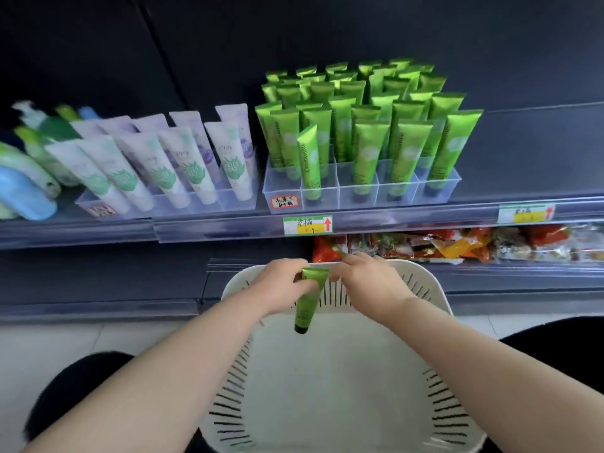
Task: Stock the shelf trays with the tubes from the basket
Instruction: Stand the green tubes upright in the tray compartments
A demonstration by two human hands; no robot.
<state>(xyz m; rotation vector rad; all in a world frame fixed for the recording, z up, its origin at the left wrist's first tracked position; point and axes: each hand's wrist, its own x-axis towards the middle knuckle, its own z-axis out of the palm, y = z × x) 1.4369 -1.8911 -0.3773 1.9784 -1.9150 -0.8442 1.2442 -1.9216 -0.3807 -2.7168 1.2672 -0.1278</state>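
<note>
The left grip (284, 282) pinches a green tube (307, 305) by its flat end, with the long axis near upright and the cap down, over the basket (425, 277). The right grip (369, 282) curls against that end; whether it holds, I cannot tell. The tray (330, 197) lies farther off, higher and slightly right.

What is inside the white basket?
Only bare white floor shows in the basket. The left hand holds a green tube above it. Floor beneath the right hand is hidden.

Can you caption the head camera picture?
Left hand grips a shiny green tube over the white slotted basket, right hand at its flat end, below the clear tray.
</note>
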